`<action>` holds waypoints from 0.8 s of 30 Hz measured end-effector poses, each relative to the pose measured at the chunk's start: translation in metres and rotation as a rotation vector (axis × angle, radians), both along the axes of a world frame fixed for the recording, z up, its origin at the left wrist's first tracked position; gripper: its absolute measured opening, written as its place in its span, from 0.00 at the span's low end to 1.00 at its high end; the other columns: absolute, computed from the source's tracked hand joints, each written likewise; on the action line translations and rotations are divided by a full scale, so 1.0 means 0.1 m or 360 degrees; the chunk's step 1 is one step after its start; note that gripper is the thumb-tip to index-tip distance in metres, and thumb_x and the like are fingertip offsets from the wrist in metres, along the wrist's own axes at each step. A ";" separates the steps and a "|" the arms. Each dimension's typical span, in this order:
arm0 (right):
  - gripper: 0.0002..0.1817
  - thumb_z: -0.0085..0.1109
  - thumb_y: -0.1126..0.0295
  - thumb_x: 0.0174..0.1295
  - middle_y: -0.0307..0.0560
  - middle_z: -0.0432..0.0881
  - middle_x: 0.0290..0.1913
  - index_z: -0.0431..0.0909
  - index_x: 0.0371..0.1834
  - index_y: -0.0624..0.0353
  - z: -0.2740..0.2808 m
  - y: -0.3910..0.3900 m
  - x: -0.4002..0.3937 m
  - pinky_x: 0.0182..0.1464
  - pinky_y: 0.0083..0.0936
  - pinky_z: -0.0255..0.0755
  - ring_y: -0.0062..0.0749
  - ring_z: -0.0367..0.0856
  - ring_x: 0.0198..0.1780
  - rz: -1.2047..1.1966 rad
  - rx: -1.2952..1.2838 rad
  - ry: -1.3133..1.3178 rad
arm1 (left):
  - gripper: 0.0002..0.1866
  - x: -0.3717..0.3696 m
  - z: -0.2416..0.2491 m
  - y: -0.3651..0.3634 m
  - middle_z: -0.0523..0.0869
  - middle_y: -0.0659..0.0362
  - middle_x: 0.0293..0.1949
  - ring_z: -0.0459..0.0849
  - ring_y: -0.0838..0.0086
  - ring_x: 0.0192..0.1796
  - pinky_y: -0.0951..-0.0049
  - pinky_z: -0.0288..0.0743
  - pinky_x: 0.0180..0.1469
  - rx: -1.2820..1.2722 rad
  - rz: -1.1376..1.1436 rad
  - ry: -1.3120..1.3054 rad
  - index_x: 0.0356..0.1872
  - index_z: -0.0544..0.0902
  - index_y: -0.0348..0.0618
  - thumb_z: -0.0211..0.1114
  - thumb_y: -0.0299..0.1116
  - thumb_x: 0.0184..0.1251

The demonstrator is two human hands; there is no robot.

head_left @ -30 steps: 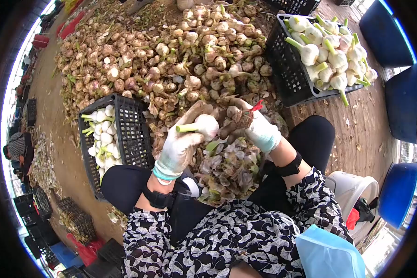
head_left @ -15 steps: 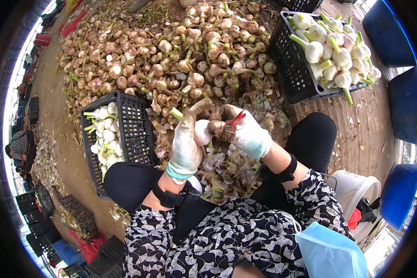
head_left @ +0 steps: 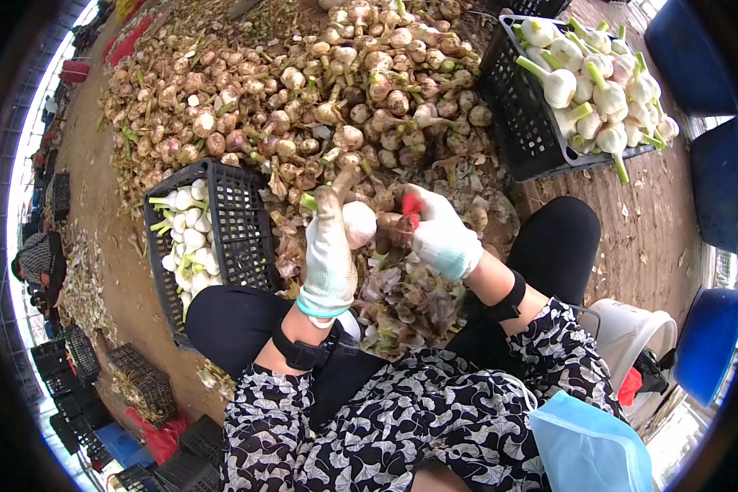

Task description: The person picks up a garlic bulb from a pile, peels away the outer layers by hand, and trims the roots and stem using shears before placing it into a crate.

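Note:
My left hand (head_left: 330,254), in a white glove with dirty fingertips, is closed around a garlic bulb (head_left: 358,225). The bulb's pale, cleaned side faces right, and its cut green stem (head_left: 307,201) pokes out on the left. Just right of the bulb, my gloved right hand (head_left: 444,238) is curled with its soiled fingers pinched together. A red strip (head_left: 413,210) shows at those fingers; I cannot tell what they grip. Below both hands lies a heap of papery garlic skins (head_left: 406,299).
A large pile of unpeeled garlic (head_left: 303,107) spreads ahead. Black crates of white garlic stand at the left (head_left: 242,221) and right (head_left: 512,123). Nearby are a white bucket (head_left: 619,336) and blue barrels (head_left: 709,344). Another person (head_left: 41,266) is at far left.
My right hand has drawn slightly away from the bulb, uncovering more of its pale side. The red strip has shifted and looks broader. My left hand keeps its hold.

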State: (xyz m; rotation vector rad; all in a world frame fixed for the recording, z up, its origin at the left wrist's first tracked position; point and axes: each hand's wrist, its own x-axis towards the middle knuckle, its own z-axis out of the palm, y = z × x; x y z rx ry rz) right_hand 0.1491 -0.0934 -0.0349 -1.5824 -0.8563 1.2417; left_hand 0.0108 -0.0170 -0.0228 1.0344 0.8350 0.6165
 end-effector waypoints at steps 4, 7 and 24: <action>0.20 0.61 0.60 0.59 0.53 0.79 0.27 0.69 0.35 0.69 -0.04 0.05 -0.10 0.32 0.26 0.71 0.31 0.78 0.30 -0.0188 0.0317 -0.0160 | 0.37 0.05 0.04 -0.06 0.78 0.64 0.35 0.76 0.81 0.37 0.80 0.72 0.40 0.0195 0.0058 0.0225 0.65 0.66 0.42 0.43 0.64 0.67; 0.19 0.61 0.64 0.59 0.61 0.79 0.30 0.69 0.41 0.69 -0.07 0.07 -0.23 0.36 0.32 0.74 0.43 0.81 0.33 -0.0276 0.0423 -0.0470 | 0.39 0.03 0.05 -0.06 0.78 0.63 0.35 0.76 0.81 0.36 0.80 0.73 0.40 0.0007 0.0014 0.0282 0.65 0.66 0.43 0.45 0.65 0.65; 0.05 0.53 0.74 0.56 0.54 0.79 0.27 0.74 0.33 0.63 -0.12 0.04 -0.16 0.32 0.31 0.73 0.40 0.81 0.30 -0.0366 0.0323 -0.0293 | 0.21 0.00 -0.04 0.00 0.83 0.56 0.43 0.82 0.72 0.43 0.75 0.74 0.49 -0.0206 0.0233 -0.0312 0.52 0.75 0.29 0.45 0.38 0.71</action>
